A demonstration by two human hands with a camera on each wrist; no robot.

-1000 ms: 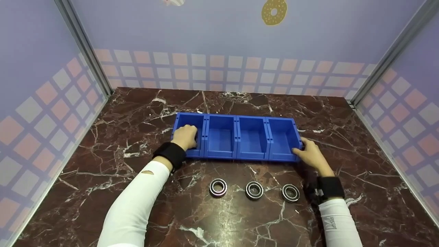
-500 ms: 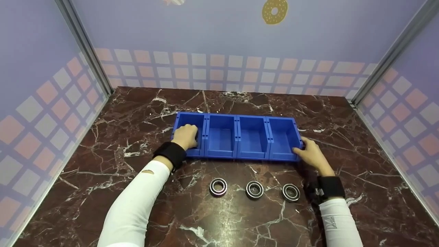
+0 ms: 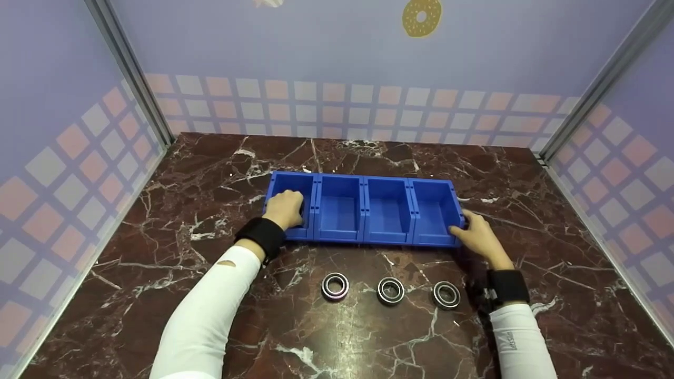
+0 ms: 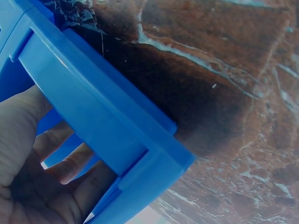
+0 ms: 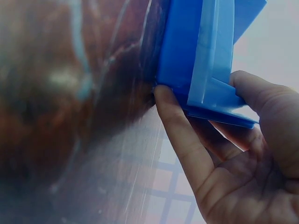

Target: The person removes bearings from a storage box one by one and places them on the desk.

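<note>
A row of several joined blue storage bins lies across the middle of the table, open tops up. At its left end my left hand reaches into the end bin and grips it, knuckles up. The left wrist view shows bent fingers behind the bin's front lip; their tips are hidden. On the opposite end, my right hand pinches the outer side wall, thumb over the top edge. In the right wrist view its index fingertip is at the bin's lower corner, by the tabletop.
Three metal ball bearings, a left one, a middle one and a right one, lie in a line in front of the bins. The dark red marbled table is enclosed by purple panels at the back and sides.
</note>
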